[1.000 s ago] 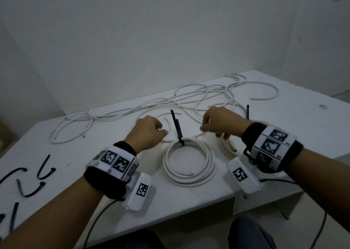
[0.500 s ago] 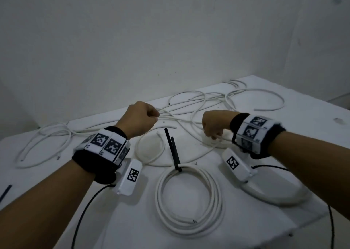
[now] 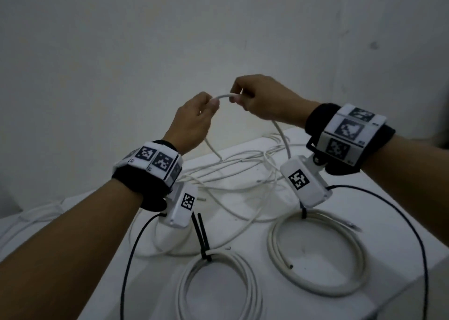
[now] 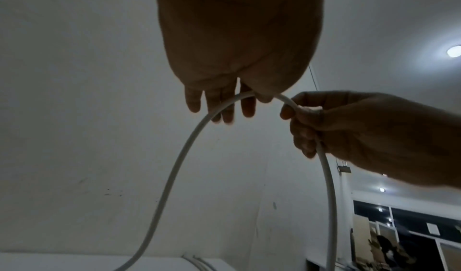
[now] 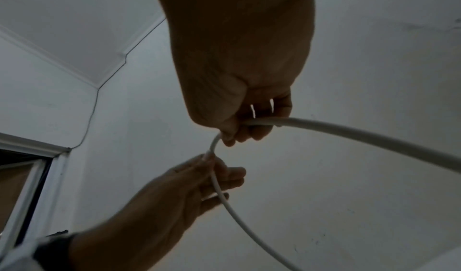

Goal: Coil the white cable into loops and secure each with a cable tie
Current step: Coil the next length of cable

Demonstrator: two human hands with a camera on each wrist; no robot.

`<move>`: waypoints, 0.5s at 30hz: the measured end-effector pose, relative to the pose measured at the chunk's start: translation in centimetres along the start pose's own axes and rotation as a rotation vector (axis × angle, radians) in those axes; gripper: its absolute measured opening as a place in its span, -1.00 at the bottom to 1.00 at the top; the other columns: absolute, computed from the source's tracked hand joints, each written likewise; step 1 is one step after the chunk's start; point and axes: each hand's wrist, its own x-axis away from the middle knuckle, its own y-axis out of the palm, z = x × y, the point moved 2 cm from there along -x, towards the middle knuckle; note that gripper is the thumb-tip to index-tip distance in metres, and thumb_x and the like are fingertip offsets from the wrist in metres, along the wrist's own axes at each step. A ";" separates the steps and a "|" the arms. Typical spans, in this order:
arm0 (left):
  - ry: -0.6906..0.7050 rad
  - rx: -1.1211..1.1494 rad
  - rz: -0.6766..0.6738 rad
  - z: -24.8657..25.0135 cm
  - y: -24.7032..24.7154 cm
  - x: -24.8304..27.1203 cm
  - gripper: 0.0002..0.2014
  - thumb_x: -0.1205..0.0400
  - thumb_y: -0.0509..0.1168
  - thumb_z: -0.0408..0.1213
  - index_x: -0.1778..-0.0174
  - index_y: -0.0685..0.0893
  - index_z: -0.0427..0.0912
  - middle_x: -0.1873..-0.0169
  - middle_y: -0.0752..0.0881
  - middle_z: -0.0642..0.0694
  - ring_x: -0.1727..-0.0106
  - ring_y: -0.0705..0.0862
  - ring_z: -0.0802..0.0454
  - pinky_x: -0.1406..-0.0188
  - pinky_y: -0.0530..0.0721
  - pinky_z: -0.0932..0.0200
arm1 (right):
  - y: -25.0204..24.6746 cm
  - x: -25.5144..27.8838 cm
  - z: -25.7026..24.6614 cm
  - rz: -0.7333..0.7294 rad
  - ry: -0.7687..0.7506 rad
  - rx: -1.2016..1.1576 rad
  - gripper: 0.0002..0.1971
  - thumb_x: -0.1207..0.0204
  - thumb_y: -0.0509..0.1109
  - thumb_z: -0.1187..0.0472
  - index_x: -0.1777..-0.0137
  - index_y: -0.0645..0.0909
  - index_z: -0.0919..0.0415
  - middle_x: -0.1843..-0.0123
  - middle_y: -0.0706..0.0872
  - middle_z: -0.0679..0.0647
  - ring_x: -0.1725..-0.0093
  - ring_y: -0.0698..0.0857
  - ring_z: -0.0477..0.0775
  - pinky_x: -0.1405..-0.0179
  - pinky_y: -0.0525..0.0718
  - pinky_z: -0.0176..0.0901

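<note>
- A white table [image 3: 379, 198] stands against a plain grey wall [image 3: 121, 52], and the light is dim.
- Both hands are held up high above the table, close together.
- The left hand [image 3: 194, 122] pinches the white cable [image 3: 224, 96] between thumb and fingers.
- The right hand [image 3: 264, 98] has its fingers curled round the same cable, just beside the left hand.
- A short bit of cable bends like a small bridge between the two hands.
- From each hand the cable hangs down to a messy pile of loose cable [image 3: 233, 173] at the back of the table.
- Two neat coils lie near the front: the left coil [image 3: 220, 293] and the right coil [image 3: 315, 254].
- A black cable tie [image 3: 201, 237] sticks up from the left coil.
</note>
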 end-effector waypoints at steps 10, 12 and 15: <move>-0.191 0.265 0.366 -0.7 -4.8 -1.3 -0.69 -0.75 0.13 -0.11 0.33 0.41 -0.03 0.41 0.45 -0.03 0.40 0.44 0.03 0.49 0.59 0.17 | 0.7 5.0 9.9 -0.163 0.440 -0.065 -0.68 -0.68 0.19 0.07 0.10 0.66 0.27 0.16 0.76 0.15 0.16 0.68 0.11 0.13 0.50 -0.17; -0.236 0.300 0.402 -1.0 -5.8 -1.0 -0.70 -0.76 0.12 -0.11 0.32 0.44 -0.04 0.41 0.46 -0.04 0.41 0.44 0.04 0.45 0.59 0.14 | 0.1 5.5 11.1 -0.138 0.521 -0.090 -0.62 -0.68 0.17 0.00 0.13 0.66 0.28 0.15 0.74 0.18 0.22 0.66 0.12 0.24 0.50 -0.17; -0.265 0.352 0.357 -1.0 -6.1 -0.1 -0.73 -0.75 0.15 -0.18 0.28 0.53 -0.11 0.46 0.52 -0.09 0.50 0.49 0.03 0.43 0.61 0.09 | -0.7 5.7 10.7 -0.098 0.618 -0.286 -0.54 -0.70 0.08 -0.09 0.14 0.58 0.28 0.15 0.74 0.25 0.26 0.71 0.18 0.29 0.64 -0.08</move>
